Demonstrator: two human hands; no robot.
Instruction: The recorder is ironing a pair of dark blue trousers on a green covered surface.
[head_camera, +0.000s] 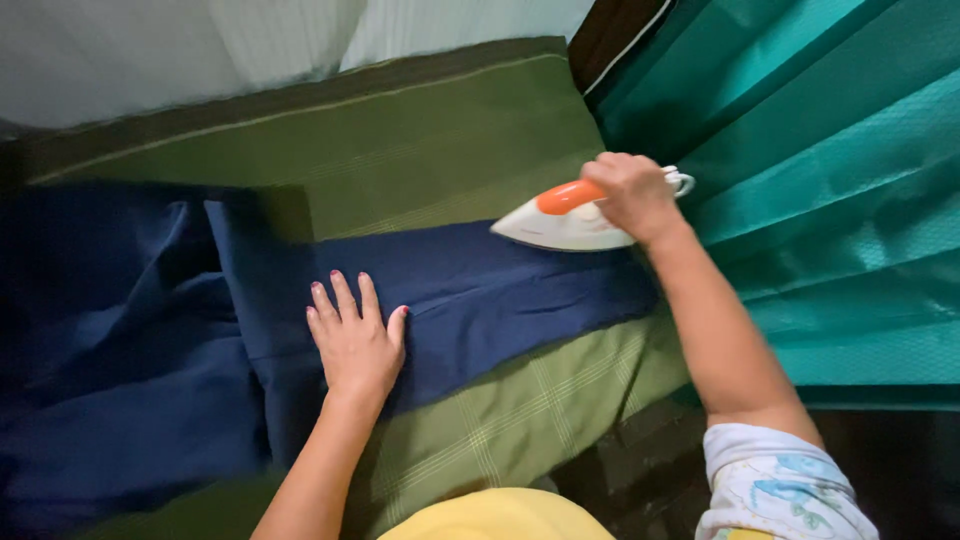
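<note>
While gripping clothes iron (568, 218) handle in right hand (632, 193) near far right corner, left hand (355, 342) fingers (345, 296) open, flat on navy fabric (470, 295).

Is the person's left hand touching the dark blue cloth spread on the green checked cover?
Touching. The head view shows the left hand pressed flat, fingers spread, on the dark blue cloth, with no gap.

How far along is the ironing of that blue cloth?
Looks done: the strip of blue cloth between the two hands lies flat and smooth on the green cover. In hand: the right hand grips the iron at the strip's right end, while the left hand presses the cloth flat. Left: the bunched, creased cloth at the left.
</note>
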